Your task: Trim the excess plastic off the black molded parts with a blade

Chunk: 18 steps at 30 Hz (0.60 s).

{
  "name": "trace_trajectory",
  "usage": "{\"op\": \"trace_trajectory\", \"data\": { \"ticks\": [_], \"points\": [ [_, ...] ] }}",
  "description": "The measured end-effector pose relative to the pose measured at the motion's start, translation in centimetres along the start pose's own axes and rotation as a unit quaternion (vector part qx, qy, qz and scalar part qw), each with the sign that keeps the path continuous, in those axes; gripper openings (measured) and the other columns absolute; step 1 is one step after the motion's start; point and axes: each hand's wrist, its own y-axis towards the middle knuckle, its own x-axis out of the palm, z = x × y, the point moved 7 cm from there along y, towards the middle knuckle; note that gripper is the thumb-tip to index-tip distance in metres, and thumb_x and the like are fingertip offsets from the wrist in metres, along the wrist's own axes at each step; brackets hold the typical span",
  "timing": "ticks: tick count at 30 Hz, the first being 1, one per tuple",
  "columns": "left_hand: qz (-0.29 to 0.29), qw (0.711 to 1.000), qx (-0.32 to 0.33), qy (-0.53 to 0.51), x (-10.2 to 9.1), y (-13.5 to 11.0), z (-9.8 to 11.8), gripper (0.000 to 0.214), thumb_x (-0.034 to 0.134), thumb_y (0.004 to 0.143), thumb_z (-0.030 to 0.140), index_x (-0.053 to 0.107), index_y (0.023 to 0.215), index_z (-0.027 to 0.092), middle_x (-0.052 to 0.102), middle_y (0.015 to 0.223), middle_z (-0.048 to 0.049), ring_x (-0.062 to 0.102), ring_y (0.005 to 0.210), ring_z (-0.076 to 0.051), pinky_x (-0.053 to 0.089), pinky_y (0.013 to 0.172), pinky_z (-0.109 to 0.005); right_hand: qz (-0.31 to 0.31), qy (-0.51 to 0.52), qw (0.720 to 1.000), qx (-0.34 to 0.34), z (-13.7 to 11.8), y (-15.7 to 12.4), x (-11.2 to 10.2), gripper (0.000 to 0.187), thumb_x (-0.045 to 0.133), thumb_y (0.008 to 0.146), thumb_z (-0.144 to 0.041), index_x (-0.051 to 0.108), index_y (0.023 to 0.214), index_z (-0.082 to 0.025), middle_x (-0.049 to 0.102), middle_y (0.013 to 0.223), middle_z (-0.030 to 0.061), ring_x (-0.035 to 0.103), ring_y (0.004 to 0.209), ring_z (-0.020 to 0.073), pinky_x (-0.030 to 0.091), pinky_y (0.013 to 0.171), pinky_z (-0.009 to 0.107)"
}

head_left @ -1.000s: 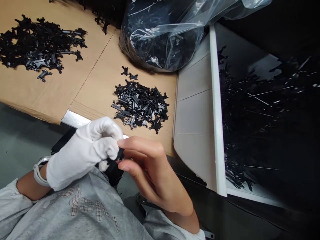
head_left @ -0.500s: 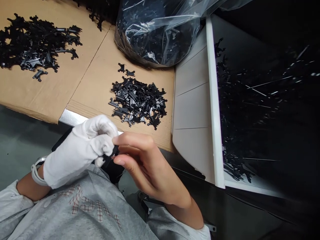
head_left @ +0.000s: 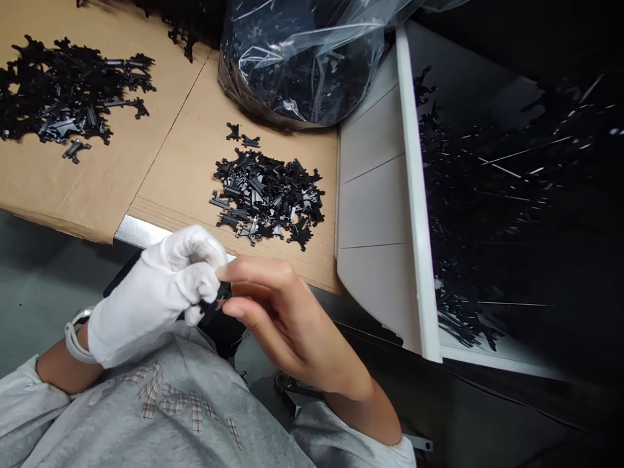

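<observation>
My left hand, in a white glove, is closed around a small black plastic part in front of my body. The glove and fingers hide much of the part, so its full shape does not show. My bare right hand pinches the part's right side, index finger above and thumb below. Just beyond my hands, a pile of small black plastic parts lies on the cardboard-covered table.
Another pile of black parts lies at the left. A clear plastic bag full of dark pieces stands at the back. On the right, a white bin holds many black pieces. The table's metal edge lies near my left hand.
The view has shifted slightly. Both hands keep nearly the same pose around the black plastic part, and the piles look unchanged.
</observation>
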Motion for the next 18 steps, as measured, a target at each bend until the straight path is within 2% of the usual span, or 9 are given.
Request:
{"op": "trace_trajectory", "data": {
  "ticks": [3, 5, 8, 13, 18],
  "points": [
    [-0.015, 1.0, 0.003, -0.008, 0.27, 0.17, 0.14, 0.032, 0.088, 0.084, 0.044, 0.067, 0.078, 0.021, 0.061, 0.064, 0.0087, 0.05, 0.046, -0.002, 0.043, 0.043, -0.009, -0.013, 0.006, 1.0, 0.009, -0.12, -0.19, 0.03, 0.029, 0.054, 0.11, -0.028, 0.047, 0.138, -0.03, 0.069, 0.127, 0.0041, 0.067, 0.07, 0.0092, 0.057, 0.07, 0.024],
    [-0.019, 1.0, 0.009, -0.01, 0.39, 0.25, 0.4, 0.033, 0.087, 0.085, 0.044, 0.065, 0.079, 0.02, 0.06, 0.062, 0.0091, 0.049, 0.046, -0.002, 0.043, 0.044, -0.007, -0.013, 0.006, 1.0, 0.013, -0.14, -0.26, 0.04, 0.033, 0.056, 0.109, -0.029, 0.045, 0.141, -0.03, 0.067, 0.13, 0.0053, 0.065, 0.067, 0.0093, 0.057, 0.068, 0.025],
    [-0.018, 1.0, 0.007, -0.006, 0.49, 0.22, 0.59, 0.033, 0.086, 0.086, 0.044, 0.065, 0.082, 0.019, 0.06, 0.065, 0.0082, 0.049, 0.048, -0.002, 0.044, 0.046, -0.008, -0.006, -0.004, 1.0, 0.006, -0.14, -0.19, 0.13, 0.035, 0.057, 0.108, -0.025, 0.044, 0.141, -0.032, 0.067, 0.132, 0.0054, 0.067, 0.071, 0.011, 0.058, 0.067, 0.026],
    [-0.012, 1.0, 0.01, -0.015, 0.55, 0.05, 0.58, 0.033, 0.086, 0.086, 0.042, 0.064, 0.081, 0.018, 0.06, 0.067, 0.0081, 0.049, 0.05, -0.002, 0.044, 0.047, -0.008, 0.004, -0.03, 1.0, -0.008, -0.1, -0.01, 0.13, 0.035, 0.058, 0.108, -0.022, 0.045, 0.139, -0.031, 0.07, 0.125, 0.0045, 0.063, 0.065, 0.0099, 0.057, 0.065, 0.025],
    [-0.006, 1.0, 0.009, -0.003, 0.44, 0.2, 0.67, 0.035, 0.087, 0.085, 0.044, 0.064, 0.08, 0.019, 0.061, 0.068, 0.0078, 0.049, 0.05, -0.003, 0.043, 0.045, -0.009, 0.001, -0.026, 1.0, -0.005, -0.16, 0.01, -0.06, 0.038, 0.059, 0.107, -0.02, 0.045, 0.14, -0.031, 0.071, 0.13, 0.0058, 0.071, 0.079, 0.013, 0.061, 0.074, 0.026]
  ]
}}
